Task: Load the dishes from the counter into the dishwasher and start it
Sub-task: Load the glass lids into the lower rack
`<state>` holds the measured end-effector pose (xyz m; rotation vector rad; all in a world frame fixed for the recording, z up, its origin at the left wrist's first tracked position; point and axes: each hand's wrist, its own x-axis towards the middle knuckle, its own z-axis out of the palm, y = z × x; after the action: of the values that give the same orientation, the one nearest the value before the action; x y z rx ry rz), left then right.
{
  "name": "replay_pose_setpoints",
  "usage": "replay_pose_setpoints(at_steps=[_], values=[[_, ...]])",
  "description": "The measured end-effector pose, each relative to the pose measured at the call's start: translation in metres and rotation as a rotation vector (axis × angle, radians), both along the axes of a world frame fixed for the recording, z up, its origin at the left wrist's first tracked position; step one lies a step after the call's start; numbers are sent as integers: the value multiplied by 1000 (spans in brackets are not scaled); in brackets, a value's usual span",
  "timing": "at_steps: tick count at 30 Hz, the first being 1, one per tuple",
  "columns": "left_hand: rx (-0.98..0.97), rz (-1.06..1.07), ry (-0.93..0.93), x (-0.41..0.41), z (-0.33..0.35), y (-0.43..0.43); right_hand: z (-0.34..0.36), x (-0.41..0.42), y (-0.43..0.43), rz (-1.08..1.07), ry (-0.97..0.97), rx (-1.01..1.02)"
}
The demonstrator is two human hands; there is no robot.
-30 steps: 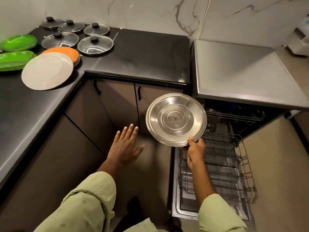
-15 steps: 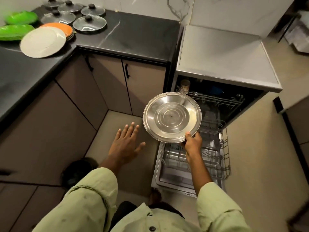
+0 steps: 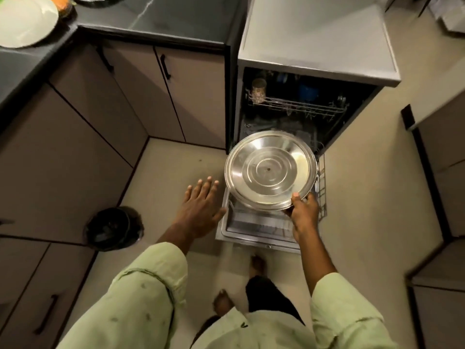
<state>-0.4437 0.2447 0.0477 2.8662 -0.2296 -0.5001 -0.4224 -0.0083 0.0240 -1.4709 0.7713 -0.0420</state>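
My right hand [image 3: 303, 214] pinches the near rim of a round steel plate [image 3: 269, 170], held tilted above the pulled-out lower rack [image 3: 322, 197] of the open dishwasher [image 3: 314, 41]. The plate hides most of that rack. My left hand [image 3: 201, 207] hovers flat with fingers spread, just left of the dishwasher door [image 3: 251, 234], holding nothing. A white plate [image 3: 25, 21] lies on the black counter [image 3: 161, 18] at the top left, with an orange plate [image 3: 61, 1] beside it.
The dishwasher's upper rack [image 3: 297, 105] holds a jar [image 3: 258, 90] and dark items. A black bin [image 3: 113, 229] stands on the floor in the cabinet corner. Brown cabinets [image 3: 75, 147] run along the left and back; more cabinets [image 3: 442, 172] stand at the right. My feet are below.
The view has tilted down and moved closer to the dishwasher. My right hand has carried the steel plate lower, over the lower rack. My left hand stays spread beside it.
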Motion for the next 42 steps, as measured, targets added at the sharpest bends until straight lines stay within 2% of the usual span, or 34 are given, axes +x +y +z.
replay_pose_setpoints(at_steps=[12,20,32,36,42], values=[[65,-75,140,43,-48,-145,-34,-15,-159,-146,72,13],[102,-150,313,59,-134,-214,-102,14,-230,-126,128,-121],[113,-256,478,127,-272,-265,-209,37,-277,-115,233,-247],[104,-274,497,155,-316,-286,-237,54,-283,-92,251,-352],[91,-167,586,187,-382,-312,-261,75,-283,-50,238,-578]])
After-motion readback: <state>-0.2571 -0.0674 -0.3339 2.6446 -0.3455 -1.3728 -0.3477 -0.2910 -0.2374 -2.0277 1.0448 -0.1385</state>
